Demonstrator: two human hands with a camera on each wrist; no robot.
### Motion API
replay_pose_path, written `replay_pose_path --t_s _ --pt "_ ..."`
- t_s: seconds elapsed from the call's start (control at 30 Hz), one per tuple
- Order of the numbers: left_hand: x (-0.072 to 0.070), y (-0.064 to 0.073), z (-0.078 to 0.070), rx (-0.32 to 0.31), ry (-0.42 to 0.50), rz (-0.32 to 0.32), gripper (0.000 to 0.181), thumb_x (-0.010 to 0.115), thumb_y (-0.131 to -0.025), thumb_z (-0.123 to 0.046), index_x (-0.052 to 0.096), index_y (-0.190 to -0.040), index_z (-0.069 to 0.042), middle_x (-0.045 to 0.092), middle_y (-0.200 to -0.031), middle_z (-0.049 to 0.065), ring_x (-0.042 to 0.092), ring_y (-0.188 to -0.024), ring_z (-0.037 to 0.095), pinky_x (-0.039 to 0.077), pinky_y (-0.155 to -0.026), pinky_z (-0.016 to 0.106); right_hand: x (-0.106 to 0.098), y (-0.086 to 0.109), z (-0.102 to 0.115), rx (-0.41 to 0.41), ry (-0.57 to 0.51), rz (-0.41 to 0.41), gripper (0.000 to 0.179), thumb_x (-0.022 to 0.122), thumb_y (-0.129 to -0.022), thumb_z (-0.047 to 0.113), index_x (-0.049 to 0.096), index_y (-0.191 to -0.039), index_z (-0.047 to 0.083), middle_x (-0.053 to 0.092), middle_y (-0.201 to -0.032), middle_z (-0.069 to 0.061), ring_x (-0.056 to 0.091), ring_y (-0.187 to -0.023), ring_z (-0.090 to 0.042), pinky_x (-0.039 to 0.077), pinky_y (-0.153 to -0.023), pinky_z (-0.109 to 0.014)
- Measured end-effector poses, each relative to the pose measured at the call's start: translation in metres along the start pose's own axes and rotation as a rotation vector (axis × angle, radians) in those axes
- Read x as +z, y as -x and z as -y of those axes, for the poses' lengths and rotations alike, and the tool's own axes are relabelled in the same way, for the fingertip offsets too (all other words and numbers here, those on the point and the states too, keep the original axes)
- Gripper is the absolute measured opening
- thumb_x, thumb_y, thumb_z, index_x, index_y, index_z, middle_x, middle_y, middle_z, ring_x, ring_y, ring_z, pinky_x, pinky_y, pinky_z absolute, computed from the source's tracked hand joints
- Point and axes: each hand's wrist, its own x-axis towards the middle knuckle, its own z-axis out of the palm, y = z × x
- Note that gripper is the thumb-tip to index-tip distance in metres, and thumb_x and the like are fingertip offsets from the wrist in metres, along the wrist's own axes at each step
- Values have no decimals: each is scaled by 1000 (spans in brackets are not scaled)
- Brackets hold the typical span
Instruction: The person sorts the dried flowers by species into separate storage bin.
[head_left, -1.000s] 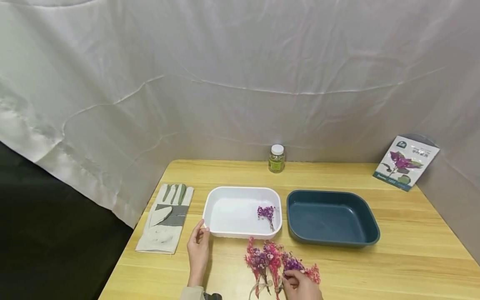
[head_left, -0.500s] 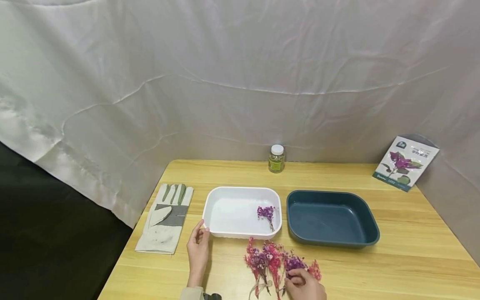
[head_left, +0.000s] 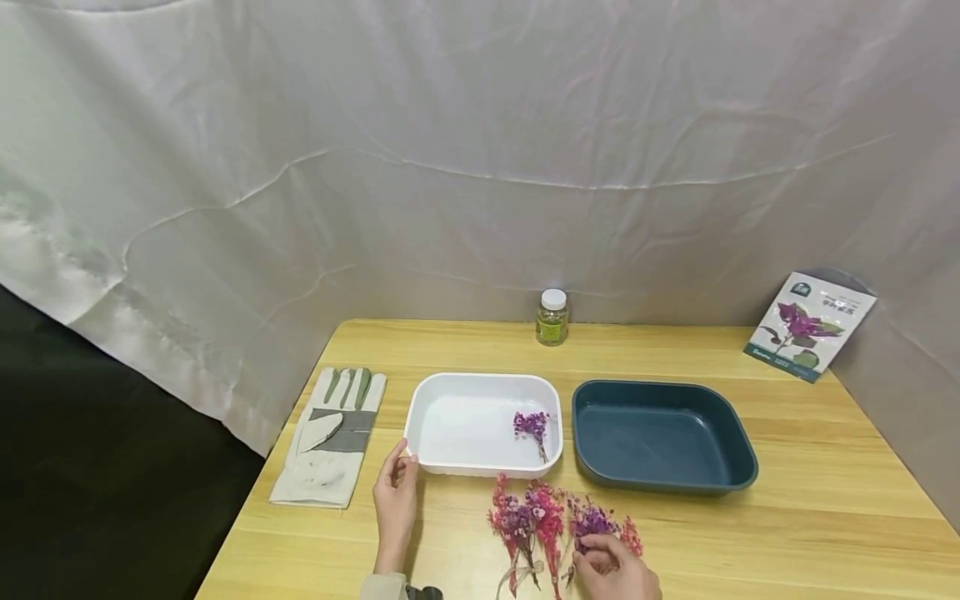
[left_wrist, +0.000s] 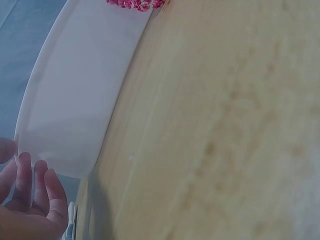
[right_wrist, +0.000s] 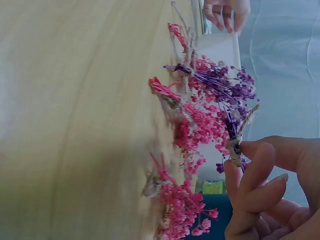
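Purple flower bunch (head_left: 592,522) is pinched near its twine (right_wrist: 233,145) by the right hand (head_left: 618,572); the left hand (head_left: 396,497), fingers loosely bent, touches the white tray (head_left: 457,421).

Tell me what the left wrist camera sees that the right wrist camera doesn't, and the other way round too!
Only the left wrist view: a long stretch of the white tray's side with nothing in front of it; in the right wrist view, flowers hide much of the tray.

Only the right wrist view: the right hand pinching a purple bunch, part of the dark blue tray and a green label.

Both: the left hand, some white tray, pink flowers and the table.
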Motion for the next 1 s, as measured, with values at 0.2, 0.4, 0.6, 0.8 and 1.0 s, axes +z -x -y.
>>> replay_pose_path --t_s 0.2,0.4,0.6,0.8,1.0 --pt "0 1 -5 -27 -16 2 38 58 -97 -8 56 -134 -2 57 -91 -4 49 -82 0 42 -71 13 0 -7 11 -63 -37 -38 19 77 -78 20 74 -95 11 72 -74 4 57 -59 -8 43 -57 -25" --pt "0 1 -7 -50 -7 4 38 57 -96 -5 56 -133 -1 58 -91 -3 50 -81 2 43 -70 14 4 -20 22 -155 -114 -76 20 79 -79 17 74 -96 9 74 -77 -1 63 -62 -6 48 -61 -24" --pt "0 2 -4 -23 4 -6 38 59 -96 -10 57 -134 -4 58 -90 -5 50 -82 1 43 -72 13 7 -32 36 -166 -223 -39 24 77 -81 19 73 -103 8 76 -88 -8 61 -54 -6 44 -49 -21" --pt "1 1 -3 -4 12 -9 38 58 -96 -9 57 -133 -4 58 -90 -4 51 -83 1 44 -71 13 13 -48 53 -216 -274 -39 23 77 -82 16 74 -103 8 76 -87 -10 63 -59 -7 45 -49 -21" --pt "1 1 -2 -7 9 -9 38 58 -96 -8 57 -133 -3 58 -90 -4 51 -82 1 44 -71 13 23 -63 65 -314 -270 -48 21 76 -81 11 74 -101 6 75 -86 -13 63 -57 -7 44 -49 -20"
